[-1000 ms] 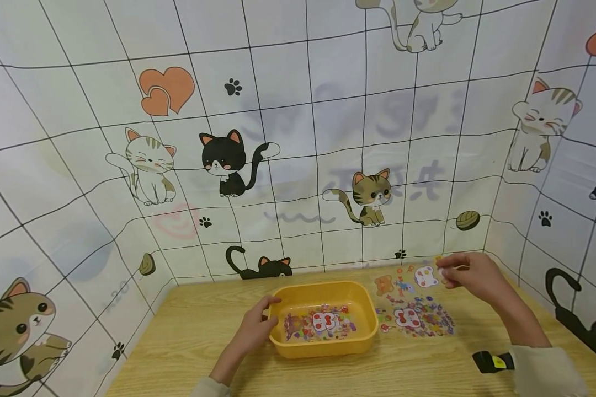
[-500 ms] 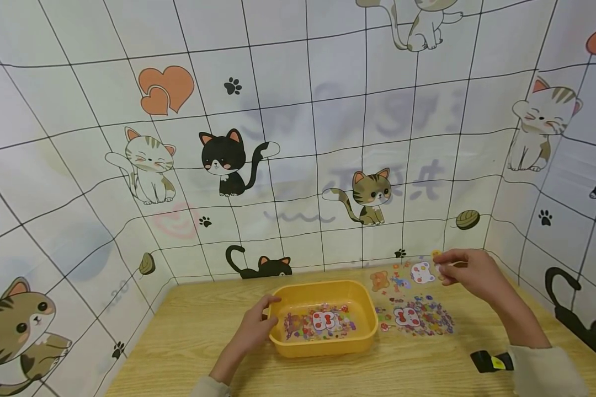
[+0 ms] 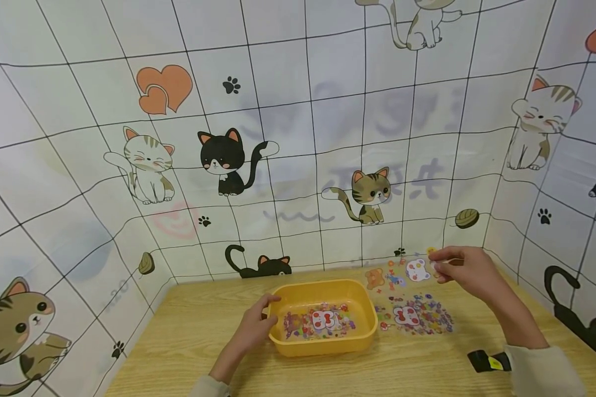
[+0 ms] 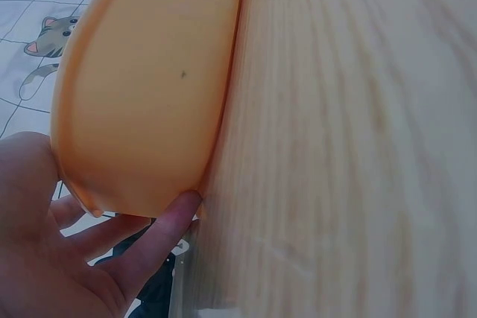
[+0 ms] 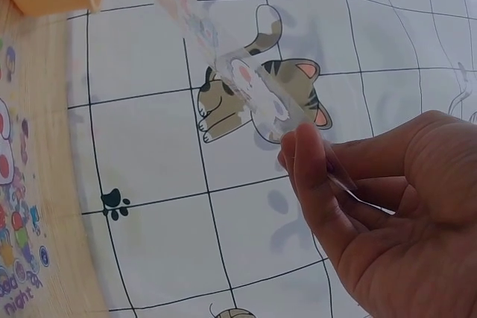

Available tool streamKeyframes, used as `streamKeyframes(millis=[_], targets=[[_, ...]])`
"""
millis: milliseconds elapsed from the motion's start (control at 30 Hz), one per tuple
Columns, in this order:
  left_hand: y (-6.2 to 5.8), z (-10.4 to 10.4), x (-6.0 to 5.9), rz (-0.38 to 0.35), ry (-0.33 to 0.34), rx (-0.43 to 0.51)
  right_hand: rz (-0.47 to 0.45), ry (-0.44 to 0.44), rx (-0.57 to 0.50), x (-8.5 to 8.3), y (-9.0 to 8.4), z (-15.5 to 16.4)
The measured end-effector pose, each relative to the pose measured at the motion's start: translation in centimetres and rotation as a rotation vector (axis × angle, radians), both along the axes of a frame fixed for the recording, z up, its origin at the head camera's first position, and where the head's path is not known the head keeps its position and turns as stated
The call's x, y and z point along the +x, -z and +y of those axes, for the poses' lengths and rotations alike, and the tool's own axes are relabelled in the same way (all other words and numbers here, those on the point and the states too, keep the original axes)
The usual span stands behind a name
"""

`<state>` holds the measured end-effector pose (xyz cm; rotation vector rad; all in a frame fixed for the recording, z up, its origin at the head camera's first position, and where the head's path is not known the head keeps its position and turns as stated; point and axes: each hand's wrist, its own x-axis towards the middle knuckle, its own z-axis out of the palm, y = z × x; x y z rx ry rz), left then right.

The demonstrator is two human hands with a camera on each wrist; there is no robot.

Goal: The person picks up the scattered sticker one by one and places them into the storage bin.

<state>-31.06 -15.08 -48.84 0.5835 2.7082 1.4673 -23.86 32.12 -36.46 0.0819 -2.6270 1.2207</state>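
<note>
A yellow plastic tray (image 3: 323,347) sits on the table, a clear sticker sheet (image 3: 324,320) with a white animal face lying inside it. My left hand (image 3: 254,325) grips the tray's left end; in the left wrist view its fingers (image 4: 168,230) bend against the outer end wall (image 4: 141,109). Above the table, to the right, my right hand (image 3: 469,270) pinches a transparent sticker sheet (image 3: 417,270) by its right edge. That sheet (image 5: 257,87) hangs tilted from thumb and fingers in the right wrist view. Below it another sticker sheet (image 3: 406,316) lies beside the tray.
A black strap-like object (image 3: 485,361) with a yellow patch lies near the right sleeve (image 3: 543,369). Cat-printed sheeting (image 3: 298,138) walls the wooden table (image 3: 193,314) at the back and both sides.
My right hand has shifted slightly left and up, carrying the pinched sticker sheet with it toward the tray. The left hand and the tray have stayed in place.
</note>
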Motion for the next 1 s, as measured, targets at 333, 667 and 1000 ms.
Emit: streamKeyframes(millis=[333,667,1000], targets=[[-0.1,0.0,0.2,0.004,0.006,0.010,0.007,0.002,0.001,0.1,-0.2,-0.6],[0.0,0.0,0.3,0.002,0.018,0.022,0.009,-0.032,-0.023,0.2,-0.1,-2.2],[-0.1,0.0,0.3,0.002,0.012,0.017,0.037,-0.077,-0.031,-0.4,-0.6,-4.3]])
